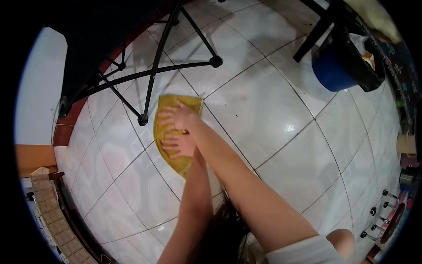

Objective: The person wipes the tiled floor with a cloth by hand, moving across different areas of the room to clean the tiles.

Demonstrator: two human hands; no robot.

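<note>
A yellow cloth [192,104] lies spread on the white tiled floor [272,110], reaching from beside the folding chair's foot toward me. My right hand [178,116] presses flat on its upper part, fingers spread. Just below, my left hand [180,145] rests flat on the cloth's middle, its fingers also apart. Both arms are stretched out, close together at the wrists. Neither hand grips the cloth; the palms lie on top of it and hide part of its surface.
The black tubular legs of a folding chair [154,70] stand just above the cloth. At the upper right is a blue bin [332,66] with a black liner, beside a dark leg. A round stool [392,223] lies at the right, a woven-looking panel [46,193] at the left.
</note>
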